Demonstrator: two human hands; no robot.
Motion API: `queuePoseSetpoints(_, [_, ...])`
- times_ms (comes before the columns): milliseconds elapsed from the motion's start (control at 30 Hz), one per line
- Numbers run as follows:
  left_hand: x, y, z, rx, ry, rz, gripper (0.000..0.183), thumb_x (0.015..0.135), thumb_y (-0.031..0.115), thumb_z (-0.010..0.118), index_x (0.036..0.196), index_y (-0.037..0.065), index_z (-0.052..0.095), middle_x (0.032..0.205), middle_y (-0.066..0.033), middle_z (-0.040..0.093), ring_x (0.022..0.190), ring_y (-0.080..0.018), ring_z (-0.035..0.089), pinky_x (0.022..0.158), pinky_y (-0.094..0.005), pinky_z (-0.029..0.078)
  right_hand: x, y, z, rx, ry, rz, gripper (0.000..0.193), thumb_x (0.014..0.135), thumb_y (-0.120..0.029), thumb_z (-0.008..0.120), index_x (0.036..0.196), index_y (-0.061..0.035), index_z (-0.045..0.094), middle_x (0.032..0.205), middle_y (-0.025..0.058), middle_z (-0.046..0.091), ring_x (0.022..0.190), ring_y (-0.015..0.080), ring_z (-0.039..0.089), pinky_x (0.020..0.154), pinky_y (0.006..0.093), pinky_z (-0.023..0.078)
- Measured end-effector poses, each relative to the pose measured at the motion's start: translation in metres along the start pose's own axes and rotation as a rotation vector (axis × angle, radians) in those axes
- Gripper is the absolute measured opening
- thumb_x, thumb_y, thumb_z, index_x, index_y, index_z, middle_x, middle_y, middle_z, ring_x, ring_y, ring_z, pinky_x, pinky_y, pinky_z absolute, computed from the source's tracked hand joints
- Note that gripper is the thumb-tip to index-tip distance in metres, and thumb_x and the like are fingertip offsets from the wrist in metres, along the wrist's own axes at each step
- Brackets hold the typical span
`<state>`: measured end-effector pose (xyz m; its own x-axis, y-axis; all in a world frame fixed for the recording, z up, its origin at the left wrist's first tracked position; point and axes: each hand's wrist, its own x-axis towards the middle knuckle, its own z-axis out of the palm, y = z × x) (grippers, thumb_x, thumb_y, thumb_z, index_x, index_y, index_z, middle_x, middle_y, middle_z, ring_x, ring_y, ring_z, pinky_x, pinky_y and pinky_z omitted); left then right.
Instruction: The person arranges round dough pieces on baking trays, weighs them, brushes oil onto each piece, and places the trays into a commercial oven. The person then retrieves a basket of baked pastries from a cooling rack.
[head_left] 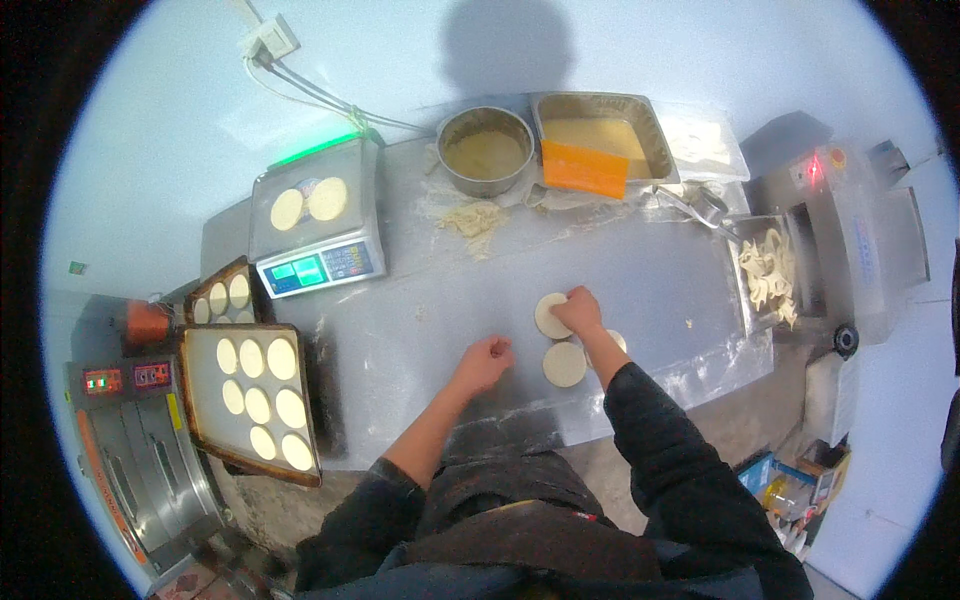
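While the right hand [578, 310] presses down on a round dough disc [548, 316] near the worktop's [640, 270] front edge, the left hand [484, 362] rests beside it in an empty fist. One tray [196, 400] off the left edge looks full; a few discs remain.

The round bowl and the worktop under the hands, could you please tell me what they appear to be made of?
The round bowl looks like bare metal, probably steel: a grey rim with a dull sheen. The worktop also looks like brushed metal sheet, grey, matt and dusted with flour. The right hand presses a pale dough disc, soft-looking and matt.
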<state>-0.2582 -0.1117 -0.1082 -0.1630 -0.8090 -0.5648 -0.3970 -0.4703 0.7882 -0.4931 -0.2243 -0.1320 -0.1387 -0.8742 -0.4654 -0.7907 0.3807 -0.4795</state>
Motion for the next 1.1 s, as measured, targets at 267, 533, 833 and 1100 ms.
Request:
queuePoseSetpoints(267, [0.057,-0.022,0.037,-0.497,0.12,0.088,0.051,0.095,0.023,0.068,0.14,0.001,0.055,0.13,-0.0137,0.066,0.117,-0.0258,0.064,0.1,-0.0391,0.051,-0.042,-0.015,-0.028,0.272,-0.182,-0.22,0.042,0.081,-0.025,0.082,0.113,-0.0008,0.069,0.107,0.0163,0.072,0.093,0.0279,0.072,0.081,0.0385,0.058])
queuePoseSetpoints(533, [0.006,0.027,0.038,-0.993,-0.327,-0.192,0.048,0.102,0.01,0.058,0.146,-0.001,0.045,0.142,-0.0144,0.056,0.129,-0.0281,0.058,0.111,-0.0447,0.049,-0.097,0.072,-0.056,0.832,-0.056,-0.037,0.039,0.09,-0.014,0.072,0.125,0.0026,0.067,0.114,0.0169,0.072,0.1,0.0287,0.072,0.085,0.0378,0.057])
queuePoseSetpoints(833, [-0.065,0.009,0.003,-1.371,-0.505,0.006,0.048,0.095,0.023,0.072,0.135,0.005,0.052,0.124,-0.0117,0.064,0.116,-0.0281,0.064,0.108,-0.0479,0.051,-0.073,0.164,0.021,0.728,0.38,0.399,0.05,0.081,-0.028,0.078,0.113,0.0085,0.067,0.116,0.0251,0.068,0.105,0.0345,0.067,0.091,0.0444,0.052])
queuePoseSetpoints(1100, [-0.104,-0.002,-0.035,-1.494,-0.373,-0.02,0.052,0.086,0.023,0.082,0.129,0.008,0.057,0.115,-0.0103,0.066,0.101,-0.0238,0.068,0.091,-0.0417,0.058,-0.04,0.171,0.017,1.195,0.406,0.677,0.047,0.082,-0.022,0.079,0.115,0.0086,0.066,0.12,0.019,0.067,0.102,0.0316,0.069,0.086,0.0452,0.057])
